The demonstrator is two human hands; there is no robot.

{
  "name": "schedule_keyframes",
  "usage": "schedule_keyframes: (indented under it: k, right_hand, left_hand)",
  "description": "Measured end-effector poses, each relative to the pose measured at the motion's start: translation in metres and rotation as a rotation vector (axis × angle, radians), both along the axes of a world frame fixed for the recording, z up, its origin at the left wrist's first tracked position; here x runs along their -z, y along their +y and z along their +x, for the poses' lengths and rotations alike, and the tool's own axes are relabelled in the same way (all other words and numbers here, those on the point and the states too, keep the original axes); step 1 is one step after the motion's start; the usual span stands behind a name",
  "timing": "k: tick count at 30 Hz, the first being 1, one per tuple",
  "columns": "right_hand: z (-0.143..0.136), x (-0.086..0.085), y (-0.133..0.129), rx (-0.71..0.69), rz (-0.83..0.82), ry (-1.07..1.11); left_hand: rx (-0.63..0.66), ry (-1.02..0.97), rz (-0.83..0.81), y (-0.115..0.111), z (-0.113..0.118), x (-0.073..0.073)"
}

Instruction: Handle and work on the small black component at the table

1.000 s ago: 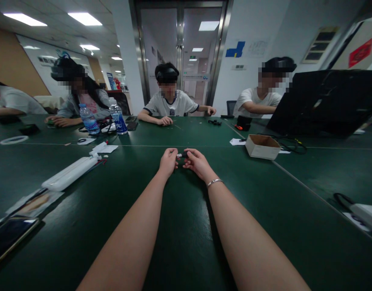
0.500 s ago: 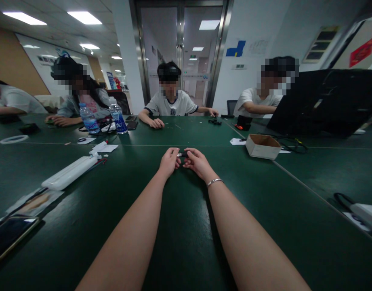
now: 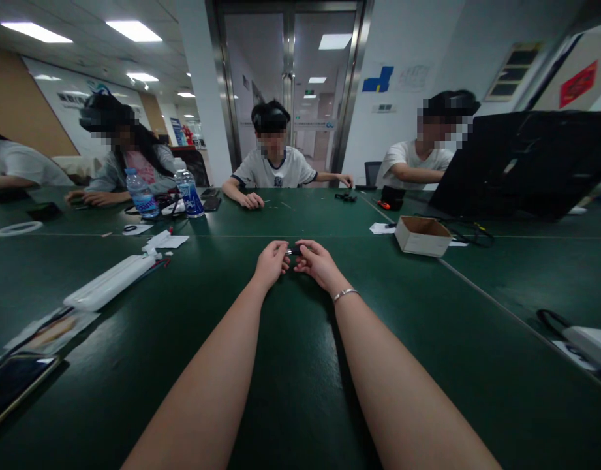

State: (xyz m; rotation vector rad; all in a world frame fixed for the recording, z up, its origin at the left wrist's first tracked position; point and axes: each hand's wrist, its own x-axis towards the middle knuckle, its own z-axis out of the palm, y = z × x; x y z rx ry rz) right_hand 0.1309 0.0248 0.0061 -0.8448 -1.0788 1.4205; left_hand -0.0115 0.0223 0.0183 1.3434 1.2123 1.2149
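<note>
Just above the green table (image 3: 300, 365), my two hands meet in the middle of the head view. They pinch a small black piece with a silver metal end (image 3: 293, 250), too small to name. My left hand (image 3: 271, 264) is closed at the silver end. Thumb and fingers of my right hand (image 3: 320, 264) close on the black end. The fingers cover much of the piece, so its full shape is hidden.
To the left lie a phone (image 3: 19, 388), a clear packet (image 3: 55, 328) and a long white case (image 3: 111, 282). Water bottles (image 3: 188, 190) stand farther back. An open box (image 3: 422, 236) and a dark monitor (image 3: 523, 163) are on the right. Several people sit across the table.
The view has shifted very slightly. Both hands keep their hold on the small black piece, with little visible movement.
</note>
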Motion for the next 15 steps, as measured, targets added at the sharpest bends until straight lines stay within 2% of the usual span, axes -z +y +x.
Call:
schedule_keyframes:
  k: [15]
  right_hand:
    - [-0.0006, -0.0012, -0.0014, -0.007, 0.016, -0.002]
  left_hand:
    - [0.005, 0.022, 0.082, 0.0034, 0.0007, 0.0065]
